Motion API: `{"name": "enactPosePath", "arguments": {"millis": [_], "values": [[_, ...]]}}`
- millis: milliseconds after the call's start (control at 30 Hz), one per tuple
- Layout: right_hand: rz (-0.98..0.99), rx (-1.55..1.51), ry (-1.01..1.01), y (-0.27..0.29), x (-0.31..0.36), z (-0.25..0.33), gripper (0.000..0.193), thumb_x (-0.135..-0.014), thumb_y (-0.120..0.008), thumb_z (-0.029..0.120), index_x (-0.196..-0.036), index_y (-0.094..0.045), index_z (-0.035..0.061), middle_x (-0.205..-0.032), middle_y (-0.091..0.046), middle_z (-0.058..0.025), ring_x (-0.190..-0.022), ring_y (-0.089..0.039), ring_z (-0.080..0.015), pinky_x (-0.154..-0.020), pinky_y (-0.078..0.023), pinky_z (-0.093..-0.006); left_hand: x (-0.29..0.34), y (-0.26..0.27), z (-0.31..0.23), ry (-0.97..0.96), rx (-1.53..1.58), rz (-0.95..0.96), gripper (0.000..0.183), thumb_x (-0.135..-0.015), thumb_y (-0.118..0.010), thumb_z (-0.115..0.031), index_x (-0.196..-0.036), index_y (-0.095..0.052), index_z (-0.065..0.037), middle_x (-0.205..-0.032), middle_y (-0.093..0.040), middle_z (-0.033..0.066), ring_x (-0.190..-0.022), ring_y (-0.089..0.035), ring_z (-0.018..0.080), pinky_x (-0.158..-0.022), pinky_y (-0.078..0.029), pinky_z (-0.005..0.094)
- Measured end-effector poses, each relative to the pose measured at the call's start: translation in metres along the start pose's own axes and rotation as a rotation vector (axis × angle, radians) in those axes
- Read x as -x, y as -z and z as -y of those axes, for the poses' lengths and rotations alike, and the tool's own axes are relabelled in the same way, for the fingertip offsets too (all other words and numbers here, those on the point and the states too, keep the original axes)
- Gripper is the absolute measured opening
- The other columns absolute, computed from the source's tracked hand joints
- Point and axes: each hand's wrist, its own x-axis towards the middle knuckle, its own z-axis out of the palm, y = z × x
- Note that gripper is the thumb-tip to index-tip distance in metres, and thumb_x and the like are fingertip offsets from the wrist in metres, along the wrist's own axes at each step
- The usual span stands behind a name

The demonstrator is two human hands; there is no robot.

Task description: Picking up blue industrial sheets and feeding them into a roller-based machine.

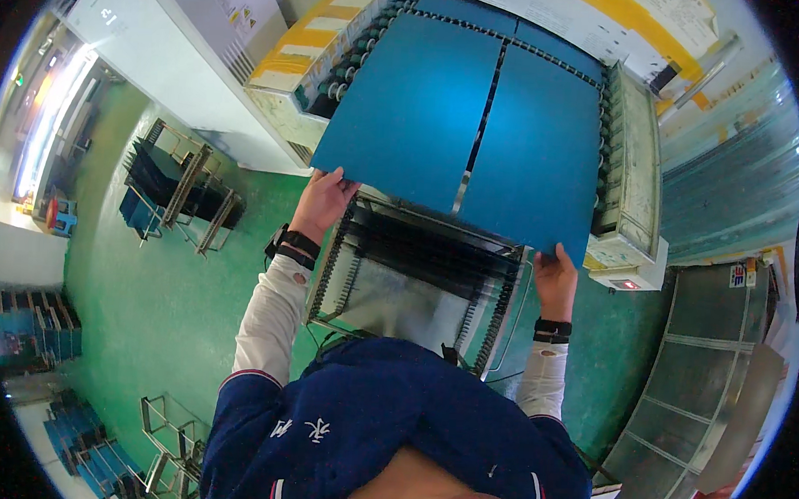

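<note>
Two flat blue panels lie side by side on a roller conveyor (630, 170), a narrow gap between them. My left hand (324, 202) grips the near left corner of the left blue panel (415, 107). At the near right corner of the right blue panel (547, 140), my right hand (556, 281) holds the edge, thumb and fingers closed about it. The near edges of both panels reach out over a slotted metal rack (496, 321) in front of my body. Several dark panels (417, 250) stand inside that rack. The undersides of the blue panels are hidden.
A white machine cabinet (150, 51) stands at the left of the conveyor. Another rack with dark panels (175, 191) is on the green floor (228, 304) at left, and more loaded racks (92, 450) line the lower left. A metal-framed screen unit (692, 378) stands at right.
</note>
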Motion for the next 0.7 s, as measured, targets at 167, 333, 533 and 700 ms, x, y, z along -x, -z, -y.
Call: {"name": "enactPosePath", "arguments": {"millis": [167, 333, 533, 700], "values": [[0.03, -0.035, -0.005, 0.01, -0.002, -0.002, 0.011, -0.094, -0.06, 0.012, -0.103, -0.063, 0.007, -0.092, -0.069, -0.0082, -0.083, -0.067, -0.0235, -0.071, -0.057, -0.0336, 0.007, 0.0, 0.0, 0.007, 0.023, 0.023, 0.036, -0.094, -0.055, -0.005, -0.129, -0.048, -0.013, -0.121, -0.058, 0.0051, -0.108, -0.058, 0.0244, -0.097, -0.047, 0.0401], [0.112, 0.066, -0.023, 0.008, 0.002, -0.008, 0.024, -0.092, -0.064, 0.021, -0.11, -0.061, 0.0049, -0.108, -0.066, -0.011, -0.096, -0.065, -0.0232, -0.079, -0.056, -0.0366, 0.029, 0.001, 0.002, -0.035, -0.009, -0.021, 0.048, -0.095, -0.055, -0.008, -0.139, -0.038, -0.009, -0.13, -0.054, 0.0123, -0.113, -0.057, 0.0289, -0.098, -0.047, 0.0392], [0.288, 0.472, -0.165, -0.011, 0.02, -0.044, 0.041, -0.09, -0.068, 0.026, -0.122, -0.058, 0.0031, -0.113, -0.065, -0.0135, -0.103, -0.064, -0.0243, -0.087, -0.052, -0.0347, 0.087, 0.064, 0.026, 0.026, -0.011, -0.112, 0.057, -0.095, -0.056, -0.011, -0.145, -0.029, -0.004, -0.133, -0.052, 0.0194, -0.114, -0.057, 0.0326, -0.098, -0.047, 0.0405], [0.481, 1.073, -0.145, 0.028, 0.021, -0.13, 0.043, -0.085, -0.073, 0.03, -0.118, -0.063, 0.003, -0.116, -0.065, -0.0118, -0.102, -0.064, -0.0234, -0.086, -0.051, -0.0346, 0.17, 0.133, 0.064, 0.167, -0.001, -0.281, 0.055, -0.096, -0.056, -0.013, -0.143, -0.032, 0.0, -0.132, -0.053, 0.0187, -0.111, -0.059, 0.0316, -0.095, -0.049, 0.0398]]}}
